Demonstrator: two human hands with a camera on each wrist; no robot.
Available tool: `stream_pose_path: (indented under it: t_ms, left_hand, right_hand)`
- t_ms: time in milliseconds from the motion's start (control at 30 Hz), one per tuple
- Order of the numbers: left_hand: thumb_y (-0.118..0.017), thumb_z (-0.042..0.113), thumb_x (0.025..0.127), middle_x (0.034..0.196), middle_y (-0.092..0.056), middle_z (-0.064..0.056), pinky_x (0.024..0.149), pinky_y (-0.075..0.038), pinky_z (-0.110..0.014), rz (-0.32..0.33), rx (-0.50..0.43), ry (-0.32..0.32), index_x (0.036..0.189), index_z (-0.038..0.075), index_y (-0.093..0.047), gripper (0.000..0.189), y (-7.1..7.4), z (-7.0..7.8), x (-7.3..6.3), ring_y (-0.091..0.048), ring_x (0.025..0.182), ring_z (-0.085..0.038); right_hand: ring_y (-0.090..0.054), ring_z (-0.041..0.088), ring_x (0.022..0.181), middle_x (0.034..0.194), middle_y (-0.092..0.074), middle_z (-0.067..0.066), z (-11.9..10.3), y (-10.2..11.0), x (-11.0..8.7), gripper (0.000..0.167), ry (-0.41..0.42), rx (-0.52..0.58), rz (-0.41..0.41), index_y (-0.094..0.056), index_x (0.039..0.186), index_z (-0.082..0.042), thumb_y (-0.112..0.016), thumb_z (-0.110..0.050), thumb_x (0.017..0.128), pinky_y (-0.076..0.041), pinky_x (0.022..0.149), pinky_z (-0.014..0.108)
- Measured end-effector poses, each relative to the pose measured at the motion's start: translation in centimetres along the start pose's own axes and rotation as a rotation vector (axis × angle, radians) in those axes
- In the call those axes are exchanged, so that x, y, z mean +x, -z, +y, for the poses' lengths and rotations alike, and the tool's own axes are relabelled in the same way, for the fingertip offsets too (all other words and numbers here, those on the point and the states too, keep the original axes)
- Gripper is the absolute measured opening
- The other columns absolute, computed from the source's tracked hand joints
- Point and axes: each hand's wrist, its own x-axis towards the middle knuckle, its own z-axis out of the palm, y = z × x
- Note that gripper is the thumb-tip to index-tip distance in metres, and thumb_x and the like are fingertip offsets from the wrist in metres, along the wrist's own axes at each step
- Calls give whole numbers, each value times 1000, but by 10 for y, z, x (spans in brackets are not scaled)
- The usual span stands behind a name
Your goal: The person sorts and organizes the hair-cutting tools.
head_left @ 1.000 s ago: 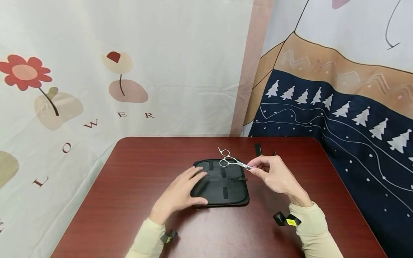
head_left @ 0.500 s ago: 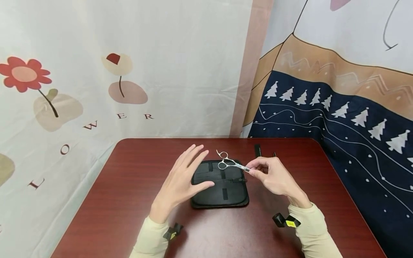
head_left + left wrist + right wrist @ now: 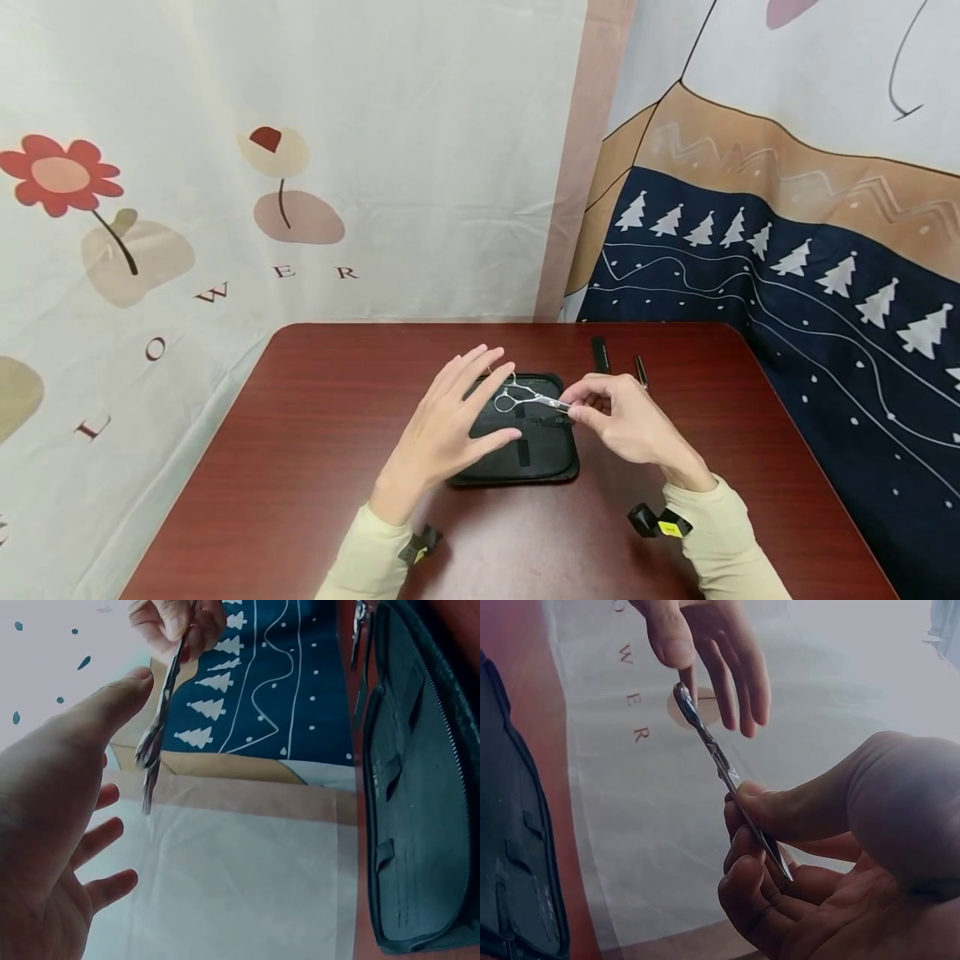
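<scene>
My right hand (image 3: 630, 421) pinches a pair of silver scissors (image 3: 534, 399) by the blades, thumb against fingers. Their finger rings point left, towards my left hand (image 3: 450, 421). That hand hovers with its fingers spread and its thumb apart, right by the rings, and grips nothing. In the left wrist view the scissors (image 3: 159, 731) hang edge-on between the two hands. Below both hands a black zip case (image 3: 487, 471) lies on the table, its inner side with elastic loops facing up. The left hand hides part of the case and one ring.
A black comb (image 3: 601, 355) lies on the red-brown table (image 3: 300, 467) behind the right hand. Beside it is a slim dark metallic tool (image 3: 642, 373), partly covered by that hand. Printed cloths (image 3: 420, 167) hang behind the table.
My left hand has lifted off the left side of the case and moved right to the scissors' rings. The right hand has brought the scissors slightly left and nearer to me.
</scene>
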Motion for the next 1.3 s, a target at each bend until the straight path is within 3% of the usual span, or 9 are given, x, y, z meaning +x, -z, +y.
stream_pose_path:
  t_ms: [400,767,967,1300]
  left_hand:
    - [-95,40,92,152,-72,-8,124,-56,-52,-49,59,-15,151,15,-70,70,-7,5,-4,-72,133,-29]
    - [-95,28,91,129,-79,-3,104,-64,-40,-21,32,-43,126,15,-82,40,-10,4,-6,-76,114,-22]
    - [-96,19,87,121,-80,-3,93,-66,-33,41,20,-52,115,13,-84,31,-11,4,-4,-76,106,-21]
    - [-94,16,88,118,-82,-4,92,-67,-34,76,20,-47,112,13,-86,26,-10,6,-2,-78,103,-21]
  right_hand:
    - [-60,7,79,91,-70,-5,1,-10,2,16,91,-15,-22,-84,107,-15,-78,0,102,-54,68,24]
    - [-60,7,78,91,-70,-5,0,-13,2,15,93,-26,-42,-84,108,-14,-78,-1,103,-54,68,25]
    - [-59,6,78,92,-69,-5,0,-14,2,15,88,-37,-49,-84,109,-15,-78,-2,103,-53,68,25]
    - [-59,6,78,92,-67,-6,0,-15,3,17,110,-43,-50,-84,109,-18,-78,-3,104,-53,69,25]
